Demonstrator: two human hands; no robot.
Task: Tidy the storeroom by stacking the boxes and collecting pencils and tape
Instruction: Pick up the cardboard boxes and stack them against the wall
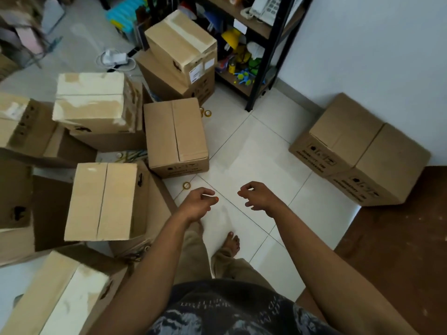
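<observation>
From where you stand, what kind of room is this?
Probably a small storeroom. Many cardboard boxes lie scattered over the tiled floor, and a black shelf unit in the corner holds mixed supplies and a desk phone.

Printed text is present on several items, none fully legible.

The box by the wall (358,151) carries black handling symbols and 2 lines of capitals on each of its 2 visible side faces; seen upside down and blurred, the words cannot be made out.

The centre box (175,136) bears a similar row of symbols and a line of print on its near side face, too small to read.

The top box (181,44) of the stack by the shelf carries white labels (196,74) with fine print, unreadable.

The shirt (225,308) shows pale lettering, inverted and indistinct.
</observation>
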